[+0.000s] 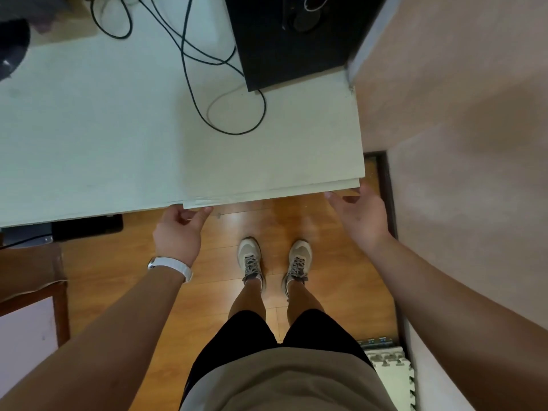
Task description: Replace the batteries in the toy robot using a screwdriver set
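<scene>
Neither the toy robot nor a screwdriver set is in view. I stand at a white desk (pixel 118 129). A thin white drawer front (pixel 267 192) juts out slightly under the desk's front edge. My left hand (pixel 178 229), with a white watch on the wrist, has its fingers curled around the left corner of that drawer front. My right hand (pixel 360 216) is spread at the right corner. Its fingertips touch the underside of the edge without closing on it.
A black speaker box (pixel 284 40) stands at the back right of the desk, with black cables (pixel 192 69) looping across the top. A pink wall (pixel 459 143) is close on the right. Below are a wooden floor (pixel 118 277), my shoes and a brown chair (pixel 29 277) at the left.
</scene>
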